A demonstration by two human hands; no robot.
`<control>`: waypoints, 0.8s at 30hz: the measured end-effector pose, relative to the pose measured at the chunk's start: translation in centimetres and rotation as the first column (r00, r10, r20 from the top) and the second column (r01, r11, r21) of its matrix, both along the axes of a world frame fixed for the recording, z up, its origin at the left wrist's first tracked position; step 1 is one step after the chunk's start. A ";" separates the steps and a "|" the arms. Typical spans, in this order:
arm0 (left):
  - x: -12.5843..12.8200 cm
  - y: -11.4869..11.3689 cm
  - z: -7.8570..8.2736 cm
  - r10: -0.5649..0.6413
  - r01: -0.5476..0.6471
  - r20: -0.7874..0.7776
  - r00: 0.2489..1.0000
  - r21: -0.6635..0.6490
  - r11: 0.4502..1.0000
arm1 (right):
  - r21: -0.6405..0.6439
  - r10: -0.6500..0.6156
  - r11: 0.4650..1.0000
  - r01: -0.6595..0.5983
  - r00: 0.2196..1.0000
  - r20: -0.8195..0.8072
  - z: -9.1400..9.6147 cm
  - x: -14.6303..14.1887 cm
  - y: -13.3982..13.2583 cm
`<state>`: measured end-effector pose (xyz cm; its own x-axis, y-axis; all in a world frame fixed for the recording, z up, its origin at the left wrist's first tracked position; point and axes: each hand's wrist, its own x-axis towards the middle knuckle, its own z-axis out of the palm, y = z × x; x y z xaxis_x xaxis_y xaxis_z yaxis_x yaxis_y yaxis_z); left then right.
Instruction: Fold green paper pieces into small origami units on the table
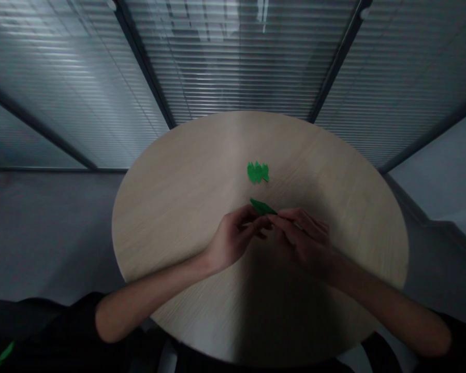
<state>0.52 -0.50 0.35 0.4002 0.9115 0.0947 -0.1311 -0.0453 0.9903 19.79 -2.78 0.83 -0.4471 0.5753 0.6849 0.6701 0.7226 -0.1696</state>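
Between my two hands, above the round table, is a flat green leaf-shaped piece (pixel 262 206), its pointed end toward the upper left. My left hand (pixel 238 233) pinches it from below and the left, thumb and fingers near its lower edge. At its right tip, the fingers of my right hand (pixel 305 235) are closed on it. Whether it is paper or another thin material, I cannot tell. Beyond my hands, several similar green leaf-shaped pieces (pixel 258 172) lie side by side on the tabletop, touching or nearly so.
The round wooden table (pixel 171 207) has a dark shadow across its near right part. Behind it stand glass panels with blinds (pixel 241 67) and dark frames. Something bright green (pixel 0 356) shows at the lower left corner, by my dark sleeve.
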 end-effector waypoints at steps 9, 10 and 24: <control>-0.4 0.3 0.1 -0.035 0.035 0.019 0.999 0.032 0.999 | -0.006 0.040 0.999 -0.042 0.975 -0.217 0.4 0.4 0.2; -0.4 0.3 0.1 -0.040 0.039 0.020 0.999 0.036 0.999 | -0.009 0.035 0.999 -0.039 0.963 -0.268 0.4 0.3 0.3; -0.4 0.1 0.1 -0.079 0.080 -0.020 0.997 0.073 0.994 | -0.218 0.083 0.955 -0.200 0.888 -0.452 0.3 -0.3 0.7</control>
